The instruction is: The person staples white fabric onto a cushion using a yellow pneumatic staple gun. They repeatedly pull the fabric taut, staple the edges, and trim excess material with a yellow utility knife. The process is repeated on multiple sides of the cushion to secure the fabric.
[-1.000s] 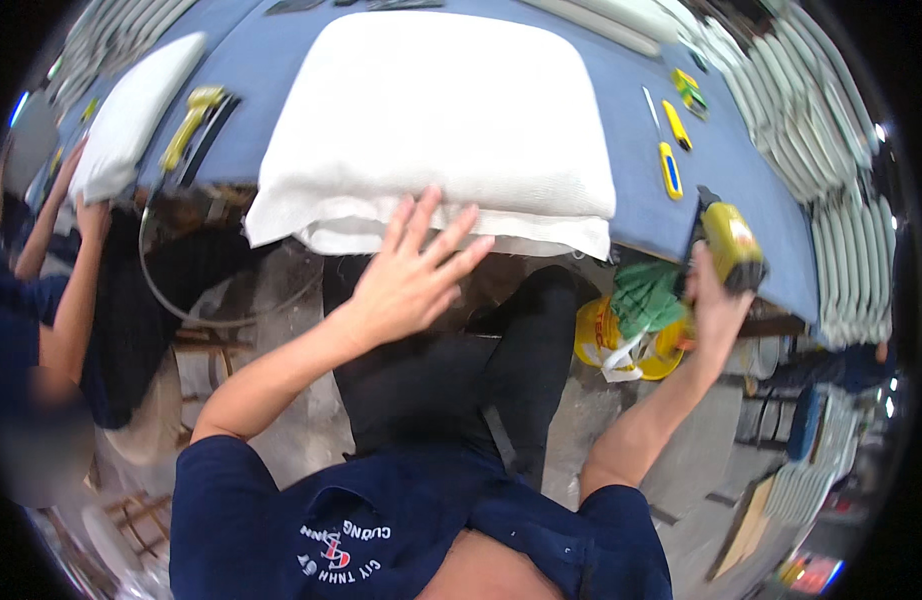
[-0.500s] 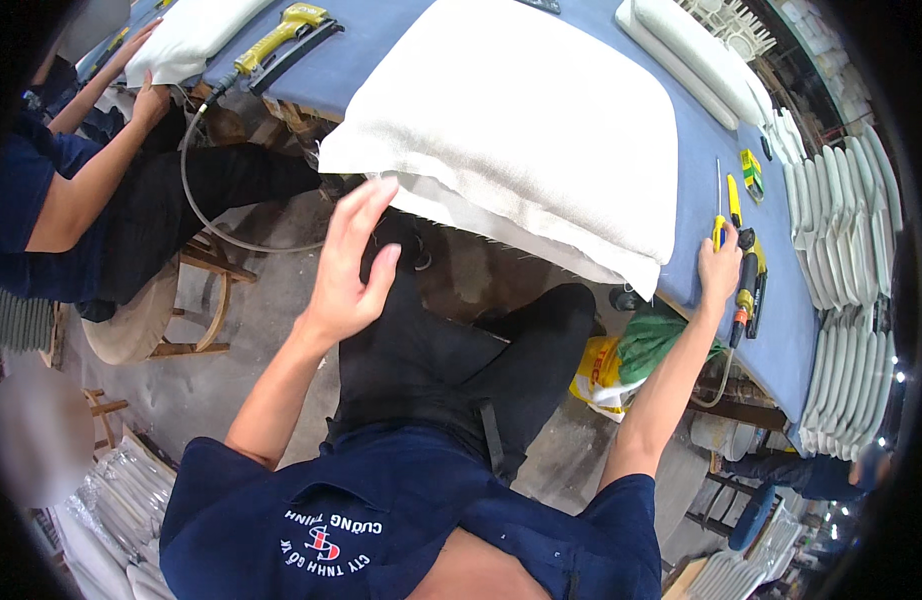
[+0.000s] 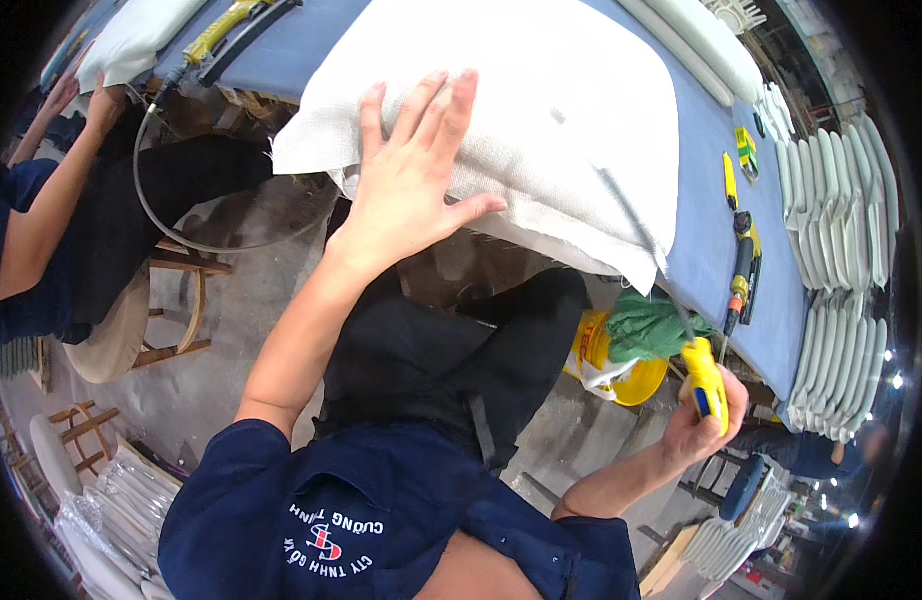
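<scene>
A large seat-shaped pad covered in white fabric [image 3: 561,90] lies at the front edge of the blue-topped table, its near edge loose and fraying. My left hand [image 3: 406,180] rests on the near left part of the fabric, fingers spread. Off the table's right front edge, my right hand [image 3: 693,440] grips the yellow and blue handle of a screwdriver [image 3: 703,375]. The long thin shaft, smeared by motion, points up and left across the pad's right corner; where its tip ends is unclear.
On the blue table [image 3: 706,190] lie a yellow cutter [image 3: 729,182], a small green-yellow box [image 3: 746,153] and an air tool [image 3: 743,270]. A yellow staple gun [image 3: 216,35] with a hose lies far left. Green cloth [image 3: 646,325] hangs over a yellow bucket [image 3: 641,382]. A co-worker sits left.
My right hand has picked the screwdriver up off the table and drawn it back toward me. My left hand has moved forward from the pad's edge onto the fabric. The view has shifted slightly.
</scene>
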{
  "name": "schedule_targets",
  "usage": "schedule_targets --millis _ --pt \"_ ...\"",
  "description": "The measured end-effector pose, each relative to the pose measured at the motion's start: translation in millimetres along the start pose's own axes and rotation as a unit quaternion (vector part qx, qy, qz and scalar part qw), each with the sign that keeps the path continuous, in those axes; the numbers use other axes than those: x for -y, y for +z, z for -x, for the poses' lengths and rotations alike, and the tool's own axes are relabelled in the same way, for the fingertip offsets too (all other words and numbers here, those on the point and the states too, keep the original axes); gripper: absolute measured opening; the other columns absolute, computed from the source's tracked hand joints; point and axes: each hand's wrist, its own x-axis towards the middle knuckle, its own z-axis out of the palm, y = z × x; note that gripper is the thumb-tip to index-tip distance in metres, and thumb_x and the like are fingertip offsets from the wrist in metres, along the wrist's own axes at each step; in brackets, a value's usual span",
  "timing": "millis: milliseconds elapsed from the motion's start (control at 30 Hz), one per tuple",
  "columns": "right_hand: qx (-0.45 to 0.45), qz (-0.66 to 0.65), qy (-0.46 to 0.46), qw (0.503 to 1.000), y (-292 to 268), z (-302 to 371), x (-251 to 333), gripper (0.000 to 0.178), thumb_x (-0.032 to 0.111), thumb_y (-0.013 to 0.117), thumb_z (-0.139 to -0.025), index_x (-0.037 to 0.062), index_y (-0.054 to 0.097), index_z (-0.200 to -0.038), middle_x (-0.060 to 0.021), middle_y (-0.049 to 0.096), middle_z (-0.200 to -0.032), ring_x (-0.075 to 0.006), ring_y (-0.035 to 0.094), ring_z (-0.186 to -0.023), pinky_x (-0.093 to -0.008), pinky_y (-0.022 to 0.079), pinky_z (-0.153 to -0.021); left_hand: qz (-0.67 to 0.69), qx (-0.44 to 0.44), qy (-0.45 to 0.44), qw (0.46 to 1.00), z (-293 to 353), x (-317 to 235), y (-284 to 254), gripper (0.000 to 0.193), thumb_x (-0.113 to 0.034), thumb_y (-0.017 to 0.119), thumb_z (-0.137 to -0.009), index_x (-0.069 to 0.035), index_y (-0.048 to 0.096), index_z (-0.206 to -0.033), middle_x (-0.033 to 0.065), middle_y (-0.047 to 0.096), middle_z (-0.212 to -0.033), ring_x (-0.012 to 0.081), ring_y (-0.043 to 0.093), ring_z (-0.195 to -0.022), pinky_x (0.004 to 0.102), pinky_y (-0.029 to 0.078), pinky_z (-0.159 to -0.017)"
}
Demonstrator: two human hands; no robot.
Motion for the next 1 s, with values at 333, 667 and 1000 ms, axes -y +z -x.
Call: schedule_targets --millis 333,667,1000 --pt "0.054 0.047 0.118 0.990 -5 4 -30 0.059 0.044 0.081 -0.094 -0.0086 0.069 -0.118 -0.0162 0.072 -0.114 -0.0217 0.070 -0.103 -0.0345 0.055 -0.095 -0.001 -0.068 -0.011 0.998 1 -1 20 0.140 -0.064 0.085 -0.073 -0.009 0.001 -0.170 0.0121 0.043 -0.165 0.0348 0.032 -0.156 0.0675 0.001 -0.125" --pt "-0.056 0.104 0.164 0.979 24 -28 -11 0.042 0.037 0.072 -0.100 -0.0041 0.073 -0.104 -0.0078 0.071 -0.096 -0.0074 0.064 -0.073 -0.0146 0.040 -0.050 -0.021 -0.103 -0.005 0.994 5 4 32 0.131 -0.067 0.083 -0.075 -0.010 0.011 -0.168 0.0117 0.046 -0.162 0.0349 0.035 -0.154 0.0680 0.002 -0.123" --pt "-0.111 0.145 0.131 0.975 29 -37 16 0.037 0.030 0.067 -0.104 -0.0031 0.068 -0.086 -0.0069 0.067 -0.084 -0.0116 0.059 -0.078 -0.0281 0.048 -0.074 -0.033 -0.100 -0.025 0.994 5 0 44 0.123 -0.075 0.076 -0.075 -0.010 0.023 -0.165 0.0137 0.047 -0.160 0.0398 0.041 -0.148 0.0725 0.008 -0.119"
